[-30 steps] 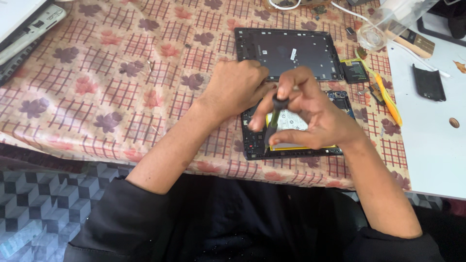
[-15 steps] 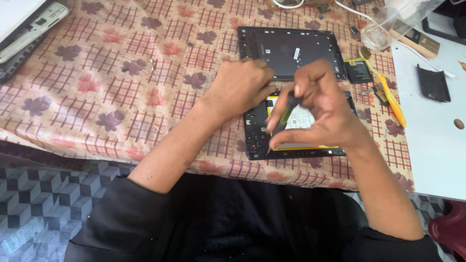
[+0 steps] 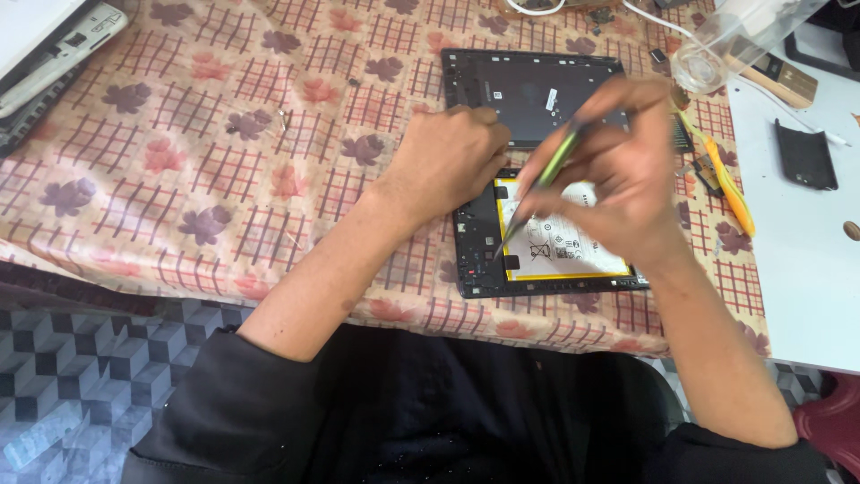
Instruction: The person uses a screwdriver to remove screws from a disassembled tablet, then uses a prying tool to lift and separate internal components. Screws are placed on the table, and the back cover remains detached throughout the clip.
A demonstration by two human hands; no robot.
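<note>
On the desk (image 3: 179, 134), which was covered by a leaf-patterned cloth, an opened tablet (image 3: 484, 269) lay face down with its white, yellow-edged battery (image 3: 573, 246) exposed, near the person's edge where both hands could reach it. The left hand (image 3: 448, 161) was curled into a loose fist and pressed on the tablet's upper left corner, apparently to keep the frame from sliding. The right hand (image 3: 618, 170) pinched a thin green-handled tool (image 3: 537, 184) between its fingers like a pen, slanted so its tip met the battery's left side, an angle that suited fine prying or picking. The tablet's dark back cover (image 3: 537, 85) rested just beyond, apart from the body. A yellow-handled tool (image 3: 730, 193) lay to the right, and a small black part (image 3: 804, 154) sat on a white surface further right. The right hand was blurred, so the tool's tip could not be made out, and both hands hid the tablet's upper edge. A clear plastic object (image 3: 726, 45) at the top was cut off.
</note>
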